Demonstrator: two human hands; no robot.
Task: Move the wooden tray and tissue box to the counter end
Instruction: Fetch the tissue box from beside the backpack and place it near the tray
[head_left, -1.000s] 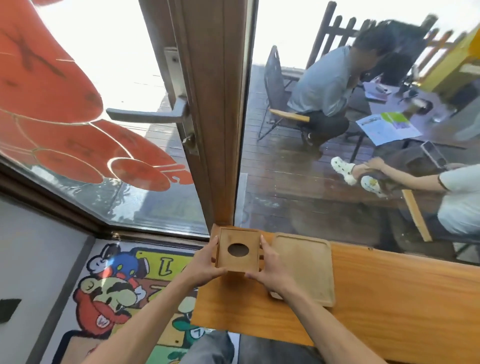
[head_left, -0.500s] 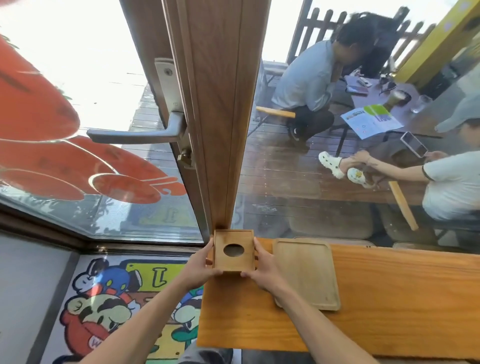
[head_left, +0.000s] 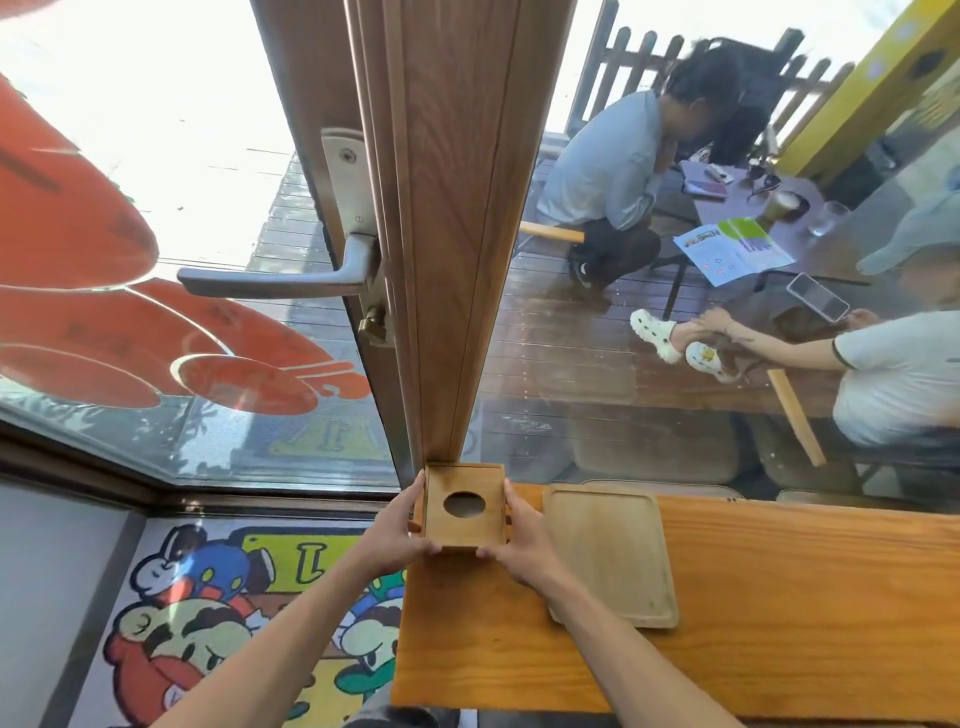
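- Your left hand (head_left: 397, 530) and right hand (head_left: 519, 535) clasp the tissue box (head_left: 464, 505) from either side, low centre of the frame.
- It sits at the counter (head_left: 779, 613) corner, against the door frame (head_left: 447, 234).
- The wooden tray (head_left: 610, 556) lies just right of it.

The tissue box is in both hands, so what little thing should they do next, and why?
Probably let go. The tissue box already sits at the counter's far left corner, against the wooden post, beside the wooden tray. The left hand and right hand grip its sides.
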